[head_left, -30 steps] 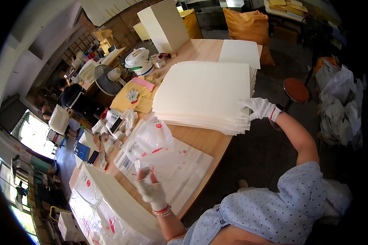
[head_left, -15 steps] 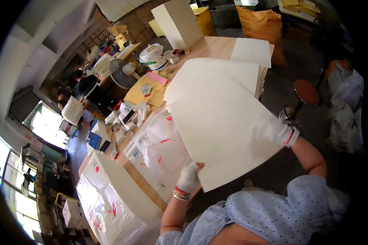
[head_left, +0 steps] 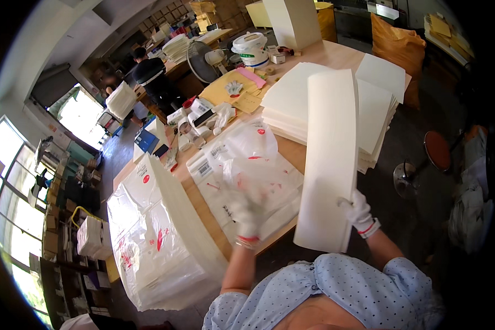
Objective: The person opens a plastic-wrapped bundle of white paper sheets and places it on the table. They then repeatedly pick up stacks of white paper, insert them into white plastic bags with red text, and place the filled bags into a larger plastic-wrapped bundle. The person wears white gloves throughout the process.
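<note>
My right hand (head_left: 358, 212), in a white glove with a red cuff, grips the near right edge of a large white paper sheet (head_left: 329, 159). The sheet is bent into a long curve and leans up over the table's near side; whether it is one sheet or several I cannot tell. My left hand (head_left: 246, 213), also gloved, is smeared by motion above a clear plastic bag (head_left: 253, 179) with red marks, and its fingers cannot be made out. Behind the bent sheet lie stacks of white sheets (head_left: 291, 99), partly fanned.
A plastic-wrapped paper stack (head_left: 148, 236) stands at the left. Farther back are a fan (head_left: 202, 61), a white bucket (head_left: 251, 50) and yellow envelopes (head_left: 220, 94). A round red stool (head_left: 437, 151) and an orange sack (head_left: 396, 52) are at the right. Two people are in the background.
My left hand has let go of the sheet's left corner and moved over the plastic bag. The sheet, spread wide before, is now bent narrow in my right hand. The view has shifted left.
</note>
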`<move>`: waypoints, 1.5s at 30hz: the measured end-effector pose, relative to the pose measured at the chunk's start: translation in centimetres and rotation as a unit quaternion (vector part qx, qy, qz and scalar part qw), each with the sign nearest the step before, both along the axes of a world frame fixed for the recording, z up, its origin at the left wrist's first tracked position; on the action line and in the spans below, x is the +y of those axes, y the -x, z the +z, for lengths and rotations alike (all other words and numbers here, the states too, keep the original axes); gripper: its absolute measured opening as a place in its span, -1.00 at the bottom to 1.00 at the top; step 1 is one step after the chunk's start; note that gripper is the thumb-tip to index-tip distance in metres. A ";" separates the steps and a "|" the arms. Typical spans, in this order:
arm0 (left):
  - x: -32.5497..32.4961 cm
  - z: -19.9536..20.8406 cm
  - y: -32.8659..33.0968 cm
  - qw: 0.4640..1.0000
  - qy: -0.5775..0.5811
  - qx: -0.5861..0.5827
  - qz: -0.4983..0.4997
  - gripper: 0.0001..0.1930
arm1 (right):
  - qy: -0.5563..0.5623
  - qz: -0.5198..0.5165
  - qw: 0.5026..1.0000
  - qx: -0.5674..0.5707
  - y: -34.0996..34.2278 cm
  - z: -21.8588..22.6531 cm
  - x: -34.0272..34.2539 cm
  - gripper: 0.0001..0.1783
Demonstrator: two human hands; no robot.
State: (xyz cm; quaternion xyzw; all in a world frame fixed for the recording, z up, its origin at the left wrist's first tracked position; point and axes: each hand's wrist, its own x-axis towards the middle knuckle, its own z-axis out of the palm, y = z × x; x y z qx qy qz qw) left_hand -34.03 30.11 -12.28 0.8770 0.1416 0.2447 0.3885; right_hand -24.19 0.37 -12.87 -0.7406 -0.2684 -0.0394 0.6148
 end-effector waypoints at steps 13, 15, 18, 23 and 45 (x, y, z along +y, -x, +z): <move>13.7 4.7 -11.5 0.796 0.595 -0.072 -0.085 -0.62 | 0.285 0.051 0.930 -0.225 3.4 2.2 -1.0 -0.92; 17.2 -0.5 -12.5 0.903 0.400 -0.064 -0.142 -0.70 | 0.454 0.115 0.867 -0.172 2.1 1.1 0.7 -0.82; 2.9 2.6 -11.0 0.828 0.534 -0.090 -0.149 -0.77 | 0.612 0.144 0.773 -0.086 -1.8 1.3 5.6 -0.72; -4.4 3.7 -7.3 0.987 0.013 0.041 -0.156 -0.41 | 0.407 0.122 0.905 0.041 -6.1 2.8 11.7 -0.47; 4.9 -12.4 14.2 0.929 0.089 0.133 0.333 -0.77 | 0.328 0.088 0.940 0.007 -10.9 -15.7 9.9 -0.79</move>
